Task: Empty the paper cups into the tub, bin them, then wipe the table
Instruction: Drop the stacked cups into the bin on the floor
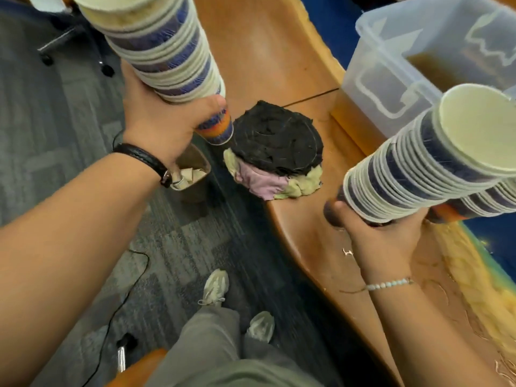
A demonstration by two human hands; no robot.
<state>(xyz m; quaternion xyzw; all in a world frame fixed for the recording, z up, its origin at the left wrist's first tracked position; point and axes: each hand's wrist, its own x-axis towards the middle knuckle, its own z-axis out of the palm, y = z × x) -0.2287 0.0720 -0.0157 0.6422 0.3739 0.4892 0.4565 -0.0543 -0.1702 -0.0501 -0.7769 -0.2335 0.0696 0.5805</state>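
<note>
My left hand (156,121) grips the base of a tall stack of nested paper cups (164,48) that leans up toward the top left, above the floor beside the table. My right hand (382,238) holds a second nested stack of cups (435,163) by its bottom; it tilts up to the right over the wooden table (279,51). A clear plastic tub (391,88) with brown liquid in it stands at the top right on the table. A pile of cloths (276,149), black on top with pink and yellow beneath, lies at the table's edge.
A small brown bin (195,174) holding crumpled paper stands on the grey carpet below my left hand. A cable (134,275) runs across the floor. My legs and shoes (215,289) are close to the table edge. A chair base (55,48) is at the top left.
</note>
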